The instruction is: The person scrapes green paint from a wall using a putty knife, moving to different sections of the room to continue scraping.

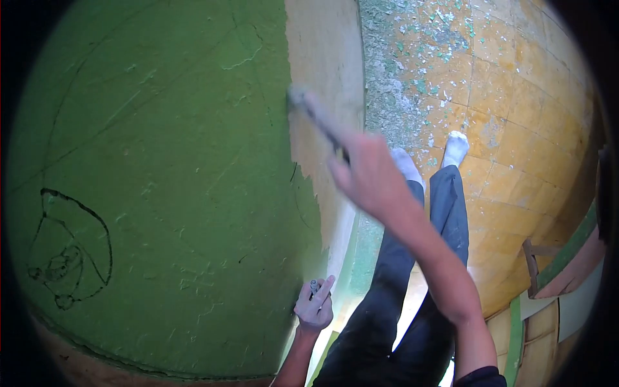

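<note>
My right hand (369,169) is wrapped around the handle of a scraper (316,116), smeared by motion. Its far end meets the ragged border between the green painted wall (174,142) and a bare beige strip (322,58). Lower down, close to the wall, my left hand (314,309) is closed with one finger stretched out. A small grey, round-ended object (314,286) pokes up between its fingers; I cannot tell what it is.
Green and white paint flakes (445,39) litter the yellow tiled floor (509,129) along the wall. My legs in dark trousers (380,277) and white-socked feet (456,147) extend over it. A black line drawing (71,251) marks the wall at left. Wooden furniture (567,251) stands at right.
</note>
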Motion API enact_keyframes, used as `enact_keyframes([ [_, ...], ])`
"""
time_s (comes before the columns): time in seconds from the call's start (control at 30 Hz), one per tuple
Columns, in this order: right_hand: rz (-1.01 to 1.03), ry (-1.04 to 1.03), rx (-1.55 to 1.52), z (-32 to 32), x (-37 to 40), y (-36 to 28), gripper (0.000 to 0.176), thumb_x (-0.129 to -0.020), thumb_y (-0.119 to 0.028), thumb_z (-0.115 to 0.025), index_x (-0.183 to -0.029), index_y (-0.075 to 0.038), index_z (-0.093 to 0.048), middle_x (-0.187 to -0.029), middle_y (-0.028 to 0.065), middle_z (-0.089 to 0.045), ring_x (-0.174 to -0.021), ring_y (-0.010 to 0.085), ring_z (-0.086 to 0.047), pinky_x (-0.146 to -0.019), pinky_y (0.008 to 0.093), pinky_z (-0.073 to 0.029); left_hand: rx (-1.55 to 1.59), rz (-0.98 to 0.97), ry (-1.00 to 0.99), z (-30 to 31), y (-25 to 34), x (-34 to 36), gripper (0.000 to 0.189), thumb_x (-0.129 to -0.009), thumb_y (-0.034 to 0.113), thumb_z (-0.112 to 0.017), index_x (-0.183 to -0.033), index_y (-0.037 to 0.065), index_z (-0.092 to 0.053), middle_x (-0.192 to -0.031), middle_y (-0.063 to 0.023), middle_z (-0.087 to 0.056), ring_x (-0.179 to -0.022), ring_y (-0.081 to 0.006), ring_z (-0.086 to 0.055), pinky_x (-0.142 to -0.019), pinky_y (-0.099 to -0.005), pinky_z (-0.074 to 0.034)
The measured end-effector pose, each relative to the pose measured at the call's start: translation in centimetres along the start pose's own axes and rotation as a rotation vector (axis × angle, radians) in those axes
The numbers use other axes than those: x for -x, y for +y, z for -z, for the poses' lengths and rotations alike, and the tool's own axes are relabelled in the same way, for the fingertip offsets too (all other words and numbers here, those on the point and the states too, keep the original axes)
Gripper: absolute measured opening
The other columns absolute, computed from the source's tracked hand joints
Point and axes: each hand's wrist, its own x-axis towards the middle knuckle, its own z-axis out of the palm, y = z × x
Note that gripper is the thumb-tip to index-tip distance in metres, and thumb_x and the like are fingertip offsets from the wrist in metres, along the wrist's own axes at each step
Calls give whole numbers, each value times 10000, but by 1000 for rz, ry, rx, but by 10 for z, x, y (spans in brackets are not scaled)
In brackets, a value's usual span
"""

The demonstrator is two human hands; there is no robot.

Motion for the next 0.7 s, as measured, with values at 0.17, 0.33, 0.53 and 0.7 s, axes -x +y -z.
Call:
enact_keyframes([
  [0.17,143,146,-100,-30,30,17,820,-738,37,-496,-1523,-190,-420,-998,318,-626,-756,469,-636,-762,465,-521,13,5,18,-2,2,-5,503,-744,-185,-511,-1164,6,-712,-855,-162,-629,-600,-179,-585,-540,-294,-496],
  [0.33,110,73,-32,0,0,2,834,-764,73,-500,-1546,-179,-360,-804,311,-608,-763,501,-600,-754,537,-480,11,-7,10,-2,0,1,505,-745,-184,-508,-1166,5,-712,-858,-159,-631,-593,-177,-577,-535,-294,-494],
  [0.53,57,53,-120,-32,44,8,812,-756,12,-506,-1532,-198,-394,-840,316,-594,-697,478,-600,-690,495,-476,7,-11,43,-1,2,0,518,-739,-174,-500,-1176,8,-710,-845,-155,-634,-585,-176,-566,-533,-291,-496],
  [0.7,138,163,128,11,-27,-2,830,-732,40,-482,-1528,-186,-411,-977,306,-653,-738,458,-648,-727,459,-519,-3,-27,18,-2,0,0,537,-729,-178,-492,-1186,7,-705,-835,-158,-631,-592,-176,-561,-541,-295,-500],
])
